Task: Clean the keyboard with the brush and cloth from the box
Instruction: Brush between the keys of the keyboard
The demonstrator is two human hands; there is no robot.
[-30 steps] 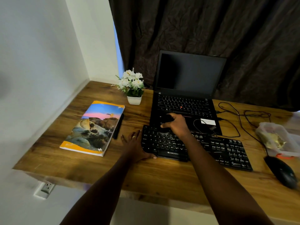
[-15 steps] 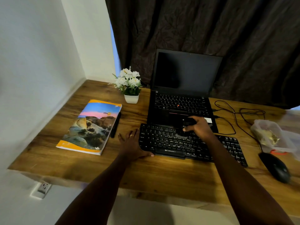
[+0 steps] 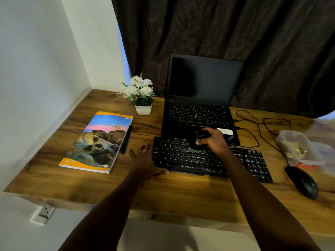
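I log: black keyboard lies flat, its left end touching left hand. Dark brush gripped in right hand, tip down at upper key rows, blurred. Clear box well right of that hand.

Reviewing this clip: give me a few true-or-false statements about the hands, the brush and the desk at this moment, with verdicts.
1. The right hand holds a dark brush over the keyboard. True.
2. The left hand holds a cloth. False: it lies flat at the keyboard's left end, holding nothing.
3. The laptop is closed. False: its lid stands open, screen dark.
4. The mouse lies to the right of the keyboard. True.
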